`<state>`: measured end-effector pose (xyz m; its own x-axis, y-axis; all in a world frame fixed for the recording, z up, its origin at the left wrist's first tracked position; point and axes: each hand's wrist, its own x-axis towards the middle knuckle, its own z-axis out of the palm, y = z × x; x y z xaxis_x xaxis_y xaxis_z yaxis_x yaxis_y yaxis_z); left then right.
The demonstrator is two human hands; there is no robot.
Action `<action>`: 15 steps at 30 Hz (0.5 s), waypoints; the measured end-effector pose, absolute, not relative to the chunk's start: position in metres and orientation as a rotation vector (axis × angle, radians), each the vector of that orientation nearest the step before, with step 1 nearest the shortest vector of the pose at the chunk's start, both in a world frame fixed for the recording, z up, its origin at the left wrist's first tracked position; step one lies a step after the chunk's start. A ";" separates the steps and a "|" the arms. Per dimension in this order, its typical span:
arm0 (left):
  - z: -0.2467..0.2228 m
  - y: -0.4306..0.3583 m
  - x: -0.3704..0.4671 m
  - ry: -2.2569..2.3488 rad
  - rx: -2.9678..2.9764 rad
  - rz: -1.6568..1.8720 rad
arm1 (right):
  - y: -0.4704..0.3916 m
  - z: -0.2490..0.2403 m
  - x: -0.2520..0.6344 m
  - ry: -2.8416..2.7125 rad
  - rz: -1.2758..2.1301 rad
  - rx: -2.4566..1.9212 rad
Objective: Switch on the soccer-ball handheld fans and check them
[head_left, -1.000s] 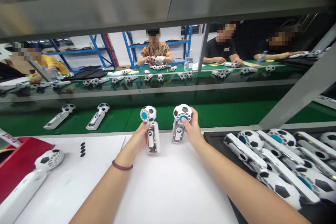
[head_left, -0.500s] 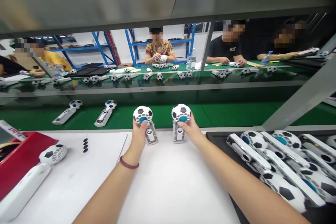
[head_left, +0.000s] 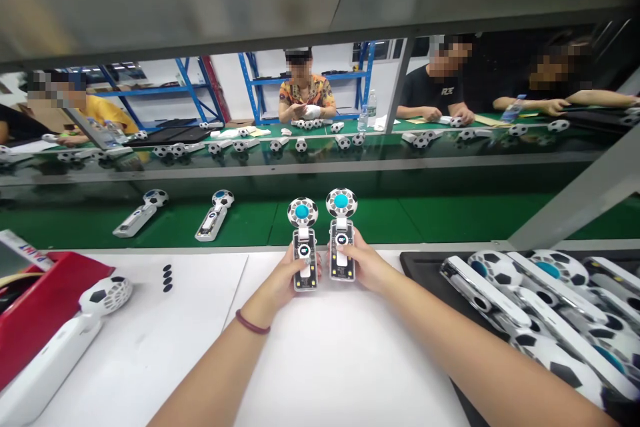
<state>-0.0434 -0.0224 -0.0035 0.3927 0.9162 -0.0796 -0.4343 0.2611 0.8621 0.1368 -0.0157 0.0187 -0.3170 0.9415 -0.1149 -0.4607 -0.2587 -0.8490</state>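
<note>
You're on a factory assembly line: green conveyor belts (head_left: 440, 210) carry soccer-ball handheld fans (head_left: 214, 215), seated co-workers (head_left: 303, 97) face you, and blue storage racks (head_left: 250, 90) stand behind them.

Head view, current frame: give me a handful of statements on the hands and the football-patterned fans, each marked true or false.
1. The left hand and right hand each hold one handheld fan by its handle. True.
2. The left fan and right fan have their teal-centred heads pointing away from the person, toward the green belt. True.
3. The two held fans lie flat on the green belt. False: they are held over the far edge of the white table.
4. The black tray of fans sits on the person's left. False: it is on the right.
5. Two more fans lie on the belt, left of the hands. True.
</note>
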 end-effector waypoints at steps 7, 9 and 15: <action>0.005 -0.026 -0.042 0.726 0.893 0.961 | -0.013 0.021 0.144 -0.940 1.808 -0.770; 0.007 -0.026 -0.041 0.754 0.887 0.966 | -0.012 0.021 0.144 -0.930 1.790 -0.813; 0.005 -0.025 -0.040 0.745 0.867 0.986 | -0.011 0.023 0.147 -0.925 1.771 -0.823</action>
